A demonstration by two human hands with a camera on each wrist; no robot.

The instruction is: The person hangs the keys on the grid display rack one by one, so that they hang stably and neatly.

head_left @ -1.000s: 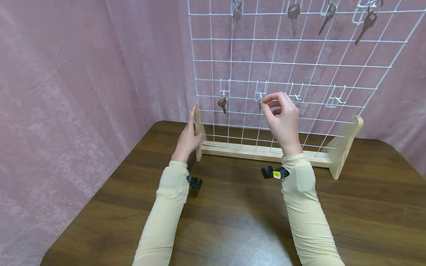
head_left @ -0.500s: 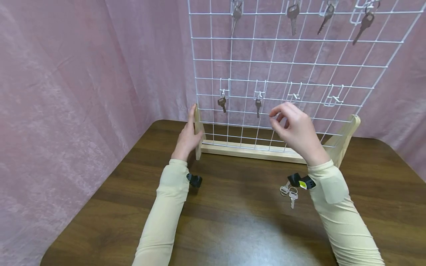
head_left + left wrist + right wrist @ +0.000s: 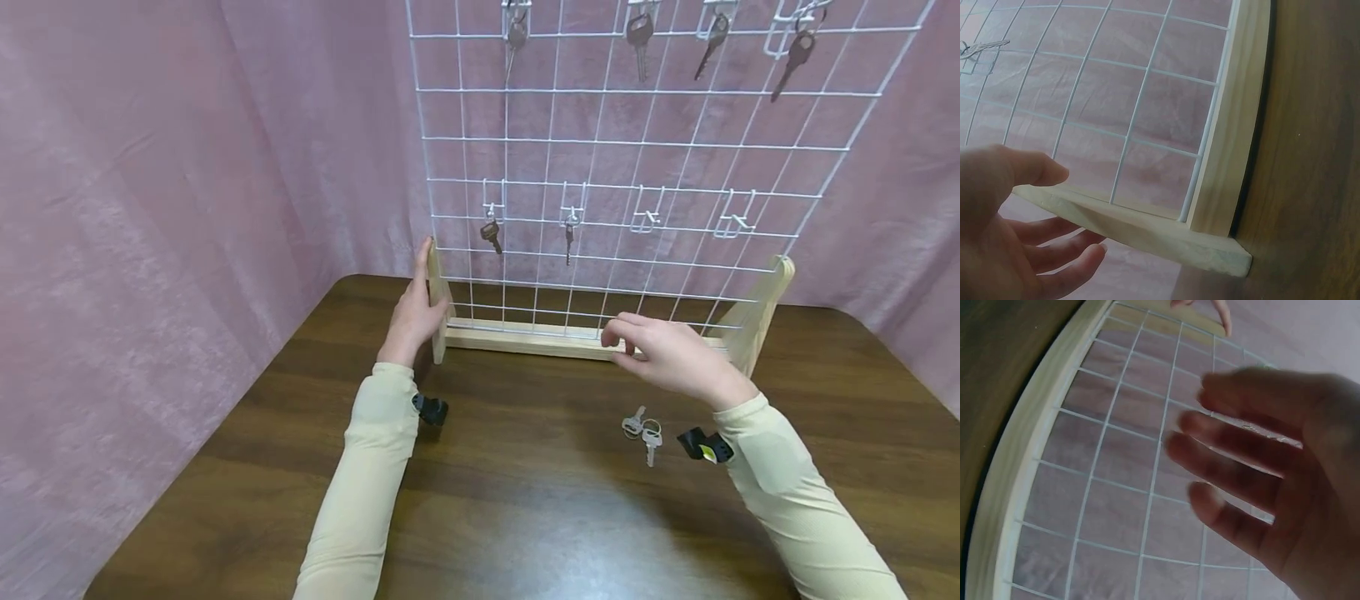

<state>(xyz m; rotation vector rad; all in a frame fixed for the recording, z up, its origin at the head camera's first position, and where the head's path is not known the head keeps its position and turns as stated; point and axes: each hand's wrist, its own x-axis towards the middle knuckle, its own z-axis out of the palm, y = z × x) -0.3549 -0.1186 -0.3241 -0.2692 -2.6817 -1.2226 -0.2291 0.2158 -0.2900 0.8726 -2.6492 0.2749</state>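
In the head view my left hand [image 3: 412,317] holds the left wooden end piece [image 3: 438,300] of a stand. The left wrist view has the thumb on one side of that wooden end piece [image 3: 1141,234] and the fingers on the other. My right hand [image 3: 671,354] hovers before the stand's lower right part, fingers loosely bent, with nothing in it. Two silver keys on rings [image 3: 642,435] lie on the table below it. On the white wire grid's lower row of hooks hang a dark key [image 3: 491,235] and a second key [image 3: 569,242].
Two bare hooks, a middle one [image 3: 647,220] and a right one [image 3: 735,223], complete the lower row. Several keys hang along the top row, among them a dark key [image 3: 640,33]. The stand rests on a brown wooden table [image 3: 510,500] before a pink curtain [image 3: 225,167].
My right hand has drawn away from the second lower key, moving right and down towards the table, which uncovers the two silver keys. The left hand stays on the stand.
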